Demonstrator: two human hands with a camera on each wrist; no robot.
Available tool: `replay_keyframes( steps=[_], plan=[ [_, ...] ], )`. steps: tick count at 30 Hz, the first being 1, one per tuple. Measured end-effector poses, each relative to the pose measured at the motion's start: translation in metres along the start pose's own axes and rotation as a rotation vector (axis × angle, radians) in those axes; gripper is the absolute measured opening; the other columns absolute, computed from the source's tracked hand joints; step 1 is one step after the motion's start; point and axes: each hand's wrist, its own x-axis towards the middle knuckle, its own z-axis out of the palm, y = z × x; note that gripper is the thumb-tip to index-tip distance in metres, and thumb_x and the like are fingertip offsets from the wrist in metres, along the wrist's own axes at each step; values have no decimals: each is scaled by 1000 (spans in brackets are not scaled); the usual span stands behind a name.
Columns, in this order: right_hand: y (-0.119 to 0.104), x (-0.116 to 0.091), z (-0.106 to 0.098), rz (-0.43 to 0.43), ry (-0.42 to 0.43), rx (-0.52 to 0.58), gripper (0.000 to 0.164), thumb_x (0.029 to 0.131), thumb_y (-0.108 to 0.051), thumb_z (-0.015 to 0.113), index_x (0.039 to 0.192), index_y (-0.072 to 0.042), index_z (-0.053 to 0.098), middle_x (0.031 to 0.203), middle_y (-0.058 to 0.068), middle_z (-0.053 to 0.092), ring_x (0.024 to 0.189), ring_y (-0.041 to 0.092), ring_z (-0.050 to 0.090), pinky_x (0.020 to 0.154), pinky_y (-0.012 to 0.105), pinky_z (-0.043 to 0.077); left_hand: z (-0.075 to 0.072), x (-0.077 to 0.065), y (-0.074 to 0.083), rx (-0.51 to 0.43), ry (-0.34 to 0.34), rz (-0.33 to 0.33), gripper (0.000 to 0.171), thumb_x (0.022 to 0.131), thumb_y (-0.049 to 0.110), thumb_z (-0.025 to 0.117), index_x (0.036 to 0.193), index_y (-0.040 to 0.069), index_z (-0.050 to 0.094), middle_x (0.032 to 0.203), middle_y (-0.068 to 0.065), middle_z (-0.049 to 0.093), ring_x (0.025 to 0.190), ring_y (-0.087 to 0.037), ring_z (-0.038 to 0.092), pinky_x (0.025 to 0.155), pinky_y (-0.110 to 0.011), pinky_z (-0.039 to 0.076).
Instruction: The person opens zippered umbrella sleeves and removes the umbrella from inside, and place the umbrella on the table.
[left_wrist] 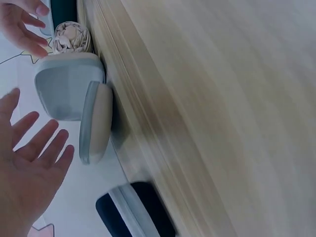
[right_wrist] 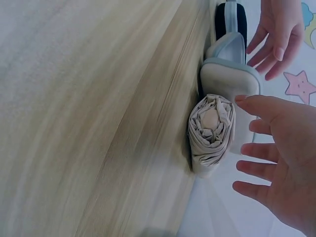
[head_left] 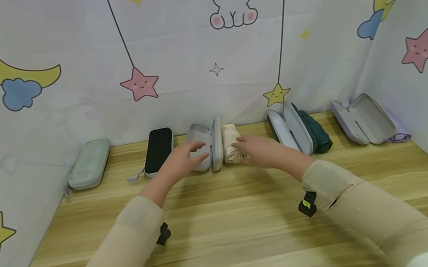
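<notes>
A cream case with a grey lining (head_left: 197, 132) stands unzipped and spread at the back of the table, its lid raised on the right side. Beside that lid lies a rolled beige folding umbrella (right_wrist: 212, 136), its round handle end showing in the right wrist view. My left hand (head_left: 179, 161) hovers over the left half of the case, fingers spread and holding nothing. Over the umbrella is my right hand (head_left: 262, 150), its fingers apart and thumb nearest the umbrella's end. In the right wrist view, that hand (right_wrist: 291, 153) is not wrapped round anything.
Along the back wall stand a closed pale green case (head_left: 90, 164) and a closed black case (head_left: 158, 150) to the left. On the right are an open case (head_left: 298, 125) beside a dark green umbrella (head_left: 317, 132), and an open purple case (head_left: 368, 118) beside a purple rolled umbrella (head_left: 400, 133).
</notes>
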Motion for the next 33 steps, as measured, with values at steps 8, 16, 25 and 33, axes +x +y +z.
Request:
replay_keyframes(
  steps=[8,16,25,33],
  plan=[
    [-13,-13,-1,-81,90,-70,55,95,-30,66,140,-3,50,137,19,51,124,34,50,102,44,41,-23,-30,-19,-18,201,-55,35,101,21,54,132,3,58,120,-15,62,111,-32,57,91,-46,46],
    [-33,-21,3,-161,133,-79,46,94,-30,66,132,-6,58,125,12,59,113,28,57,93,41,47,-38,-48,-44,75,278,-258,46,103,27,50,139,-1,47,119,-23,61,101,-36,60,80,-47,50],
    [-51,-18,14,-188,81,-79,44,96,-31,63,133,-8,58,123,10,60,113,26,57,95,41,45,-39,-50,-61,324,105,-486,88,95,66,37,130,-14,50,114,-32,59,87,-39,62,74,-49,51],
    [-60,-10,26,-230,76,-94,40,96,-31,63,129,-8,62,122,8,63,112,25,59,95,39,46,-35,-30,-68,318,73,-512,98,90,74,34,128,-15,52,119,-34,55,99,-43,58,84,-51,48]
  ],
)
